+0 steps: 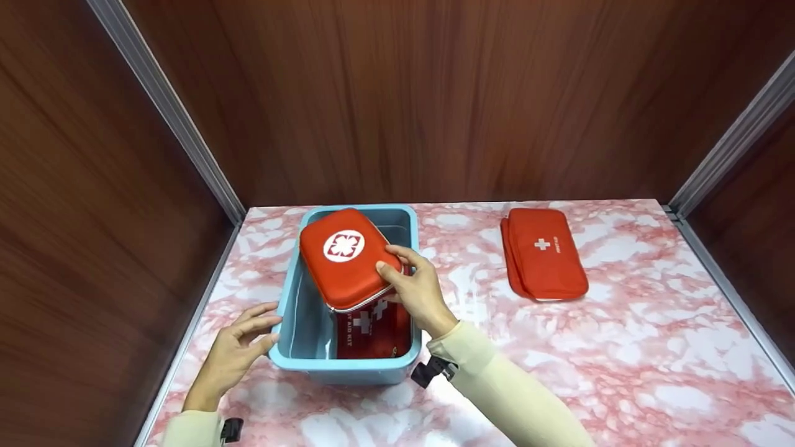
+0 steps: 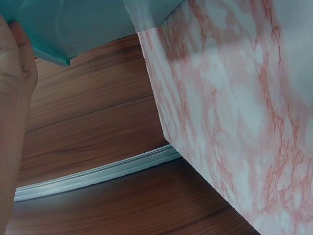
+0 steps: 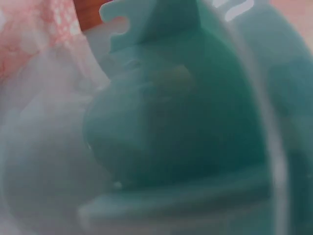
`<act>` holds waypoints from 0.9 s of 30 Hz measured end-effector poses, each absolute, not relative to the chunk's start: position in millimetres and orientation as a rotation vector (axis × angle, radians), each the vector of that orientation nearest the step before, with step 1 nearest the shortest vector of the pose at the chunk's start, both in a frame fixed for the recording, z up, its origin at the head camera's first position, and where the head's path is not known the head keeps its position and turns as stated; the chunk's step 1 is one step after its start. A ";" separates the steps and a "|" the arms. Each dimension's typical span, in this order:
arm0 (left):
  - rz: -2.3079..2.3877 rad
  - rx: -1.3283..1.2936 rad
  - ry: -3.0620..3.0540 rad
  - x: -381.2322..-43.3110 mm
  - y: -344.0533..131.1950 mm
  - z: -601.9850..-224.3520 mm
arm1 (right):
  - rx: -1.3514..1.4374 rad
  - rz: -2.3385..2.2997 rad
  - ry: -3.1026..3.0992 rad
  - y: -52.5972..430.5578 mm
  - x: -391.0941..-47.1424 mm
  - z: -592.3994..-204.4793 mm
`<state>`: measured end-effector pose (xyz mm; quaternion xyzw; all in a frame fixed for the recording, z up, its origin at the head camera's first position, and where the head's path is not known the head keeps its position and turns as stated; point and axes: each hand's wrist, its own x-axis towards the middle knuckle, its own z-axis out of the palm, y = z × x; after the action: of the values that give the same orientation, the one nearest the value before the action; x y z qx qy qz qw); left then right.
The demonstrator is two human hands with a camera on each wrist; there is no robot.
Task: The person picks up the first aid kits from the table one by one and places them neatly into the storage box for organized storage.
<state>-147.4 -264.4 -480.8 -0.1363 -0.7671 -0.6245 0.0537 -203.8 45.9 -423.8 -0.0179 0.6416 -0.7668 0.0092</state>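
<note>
We see a marbled surface carrying a blue bin. Over its opening slants a red case, long axis running far left to near right; a pouch lies rightward, a packet inside. The right hand pinches the case's near end; the left hand touches the rim, fingers loose. We read "FIRST AID" on the pouch, "AID KIT" on the packet.

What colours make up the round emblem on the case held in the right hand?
Red and white; the emblem shows best in the head view.
</note>
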 end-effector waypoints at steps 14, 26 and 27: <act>-1.927 -0.408 -2.314 -146.6 -264.1 -480.5 | -0.038 -2.386 1.980 37.3 -196.4 -422.9; -1.916 -0.458 -2.300 -147.1 -264.7 -481.5 | -0.089 -2.370 1.904 48.4 -201.9 -424.7; -1.911 -0.465 -2.300 -147.6 -264.8 -481.4 | -0.097 -2.372 1.897 50.2 -202.7 -424.5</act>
<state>-147.6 -264.8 -481.4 -0.1535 -0.7588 -0.6303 0.0578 -202.7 50.2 -424.5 -0.0320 0.6235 -0.7795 0.0514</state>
